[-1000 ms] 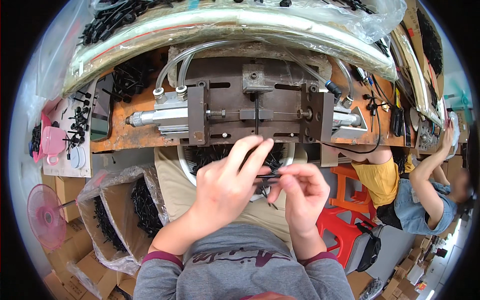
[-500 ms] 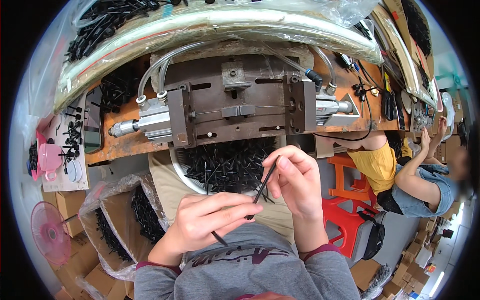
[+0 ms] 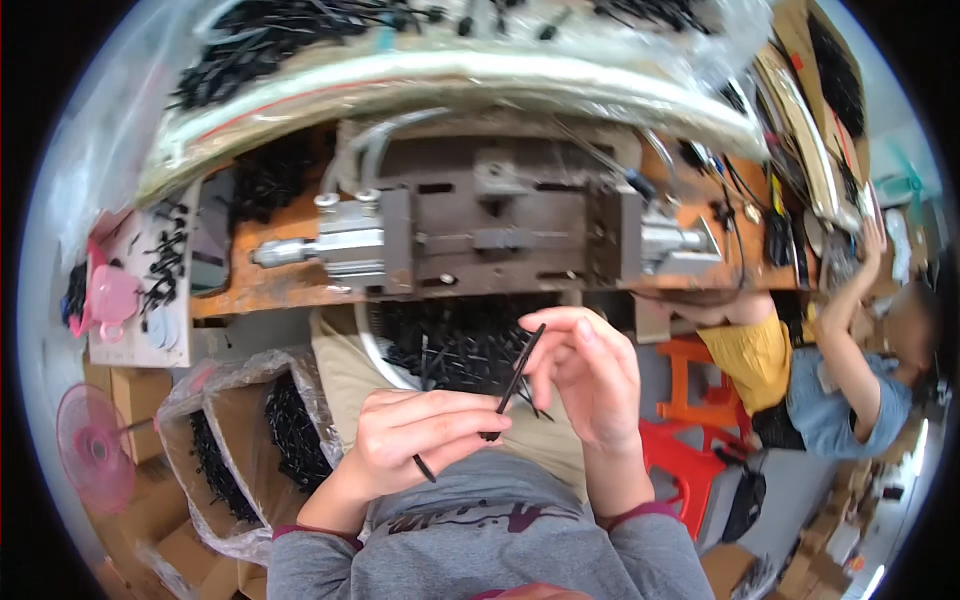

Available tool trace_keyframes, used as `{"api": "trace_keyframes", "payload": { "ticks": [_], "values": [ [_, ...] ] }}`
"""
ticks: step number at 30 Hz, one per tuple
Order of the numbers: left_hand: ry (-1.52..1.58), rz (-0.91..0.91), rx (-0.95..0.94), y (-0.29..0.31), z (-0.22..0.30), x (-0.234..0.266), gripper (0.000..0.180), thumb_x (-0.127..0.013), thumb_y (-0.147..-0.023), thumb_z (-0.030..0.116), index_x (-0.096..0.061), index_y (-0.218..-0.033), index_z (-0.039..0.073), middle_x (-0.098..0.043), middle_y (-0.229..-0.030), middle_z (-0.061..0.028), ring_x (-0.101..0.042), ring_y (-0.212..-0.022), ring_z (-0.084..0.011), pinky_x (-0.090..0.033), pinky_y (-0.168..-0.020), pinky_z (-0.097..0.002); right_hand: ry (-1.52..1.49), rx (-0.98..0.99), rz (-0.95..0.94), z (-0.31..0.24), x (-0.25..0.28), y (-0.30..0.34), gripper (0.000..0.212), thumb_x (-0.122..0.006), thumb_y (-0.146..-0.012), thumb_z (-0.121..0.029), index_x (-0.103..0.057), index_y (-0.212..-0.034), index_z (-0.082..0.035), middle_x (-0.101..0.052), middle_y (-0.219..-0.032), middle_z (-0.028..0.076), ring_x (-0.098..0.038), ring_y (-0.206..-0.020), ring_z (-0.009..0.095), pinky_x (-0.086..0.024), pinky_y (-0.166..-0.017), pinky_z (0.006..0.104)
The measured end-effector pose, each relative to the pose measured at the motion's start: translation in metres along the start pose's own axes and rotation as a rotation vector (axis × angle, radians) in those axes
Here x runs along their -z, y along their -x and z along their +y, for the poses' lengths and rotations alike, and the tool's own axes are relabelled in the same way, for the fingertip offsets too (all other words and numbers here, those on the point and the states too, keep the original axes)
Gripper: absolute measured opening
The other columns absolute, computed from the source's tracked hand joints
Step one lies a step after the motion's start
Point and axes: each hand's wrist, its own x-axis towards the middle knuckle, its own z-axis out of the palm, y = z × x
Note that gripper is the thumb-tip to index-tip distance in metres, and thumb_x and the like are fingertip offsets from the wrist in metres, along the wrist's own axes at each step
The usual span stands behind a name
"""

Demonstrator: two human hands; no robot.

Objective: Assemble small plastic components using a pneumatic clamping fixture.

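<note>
My right hand [image 3: 590, 385] pinches a thin black plastic rod [image 3: 515, 380] between thumb and fingertips, gripping it near its upper half so that it slants from upper right down to lower left. My left hand [image 3: 415, 440] closes around the rod's lower end, index finger stretched along it toward the right hand, and a second short black piece [image 3: 424, 468] pokes out below the left fingers; I cannot quite tell whether that is a separate rod or the tail of the same one, since my fingers cover the join. Both hands are clenched on the work, held close together just above my lap, over my grey shirt [image 3: 490, 545].

Behind the hands, a round basin [image 3: 375, 350] on my lap holds a heap of similar black rods [image 3: 450, 335]. Beyond it stands a brown metal press fixture [image 3: 500, 235] with a silver cylinder [image 3: 330, 245] on its left side, mounted on an orange workbench [image 3: 250, 290]. At my left, cardboard boxes lined with clear plastic bags [image 3: 240, 420] hold more black parts, and a pink fan [image 3: 95, 450] stands near the floor. A pink cup [image 3: 110, 298] sits on a white board at the far left. To my right a person in a blue shirt [image 3: 850, 400] reaches an arm up toward the bench, beside an orange stool [image 3: 700, 385] and a red stool [image 3: 680, 460].
</note>
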Motion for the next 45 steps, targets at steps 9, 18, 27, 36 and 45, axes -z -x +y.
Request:
{"api": "trace_keyframes", "payload": {
  "ticks": [9,18,27,36,45],
  "values": [
    [-0.81,0.807,-0.226,-0.063,0.011,0.142,0.031,-0.078,-0.066,-0.005,-0.073,-0.096,0.004,-0.066,-0.095,-0.0047,-0.06,-0.07,-0.0095,-0.046,-0.056,-0.0226,0.161,0.092,0.13,0.025,0.004,0.006,0.022,-0.05,-0.097,-0.014,-0.06,-0.104,0.004,-0.066,-0.081,0.013,-0.057,-0.058,0.012,-0.045,-0.056,0.0226],
    [-0.947,0.924,-0.094,-0.125,0.005,0.239,0.018,-0.062,-0.091,0.022,-0.068,-0.094,0.006,-0.065,-0.087,-0.0038,-0.054,-0.065,-0.0115,-0.043,-0.059,-0.0255,0.249,0.091,0.137,0.035,-0.001,0.021,0.016,-0.055,-0.093,-0.008,-0.061,-0.103,0.004,-0.066,-0.08,0.012,-0.056,-0.06,0.01,-0.044,-0.057,0.0205],
    [-0.856,0.547,-0.024,-0.093,-0.025,0.151,0.016,-0.069,-0.082,0.006,-0.064,-0.097,0.004,-0.055,-0.077,0.0013,-0.033,-0.054,-0.005,-0.03,-0.051,-0.0219,0.409,0.19,0.096,0.027,-0.019,0.013,0.015,-0.054,-0.093,-0.003,-0.061,-0.104,0.004,-0.067,-0.083,0.011,-0.056,-0.063,0.008,-0.044,-0.058,0.0186],
    [-1.016,0.568,0.263,-0.094,-0.051,0.236,0.022,-0.072,-0.082,0.02,-0.072,-0.098,0.005,-0.058,-0.072,-0.0002,-0.049,-0.062,-0.0119,-0.04,-0.059,-0.0261,0.398,0.128,0.147,0.039,-0.011,0.024,0.014,-0.054,-0.093,-0.005,-0.06,-0.101,0.005,-0.065,-0.079,0.012,-0.055,-0.059,0.009,-0.043,-0.056,0.0199],
    [-0.802,0.539,0.225,-0.069,-0.076,0.251,0.02,-0.069,-0.085,0.019,-0.073,-0.102,0.008,-0.059,-0.069,0.0069,-0.037,-0.058,-0.0017,-0.033,-0.052,-0.0198,0.358,0.171,0.137,0.037,-0.009,0.027,0.014,-0.056,-0.092,-0.004,-0.061,-0.1,0.005,-0.067,-0.078,0.013,-0.057,-0.058,0.01,-0.045,-0.057,0.0207]
  ]
}}
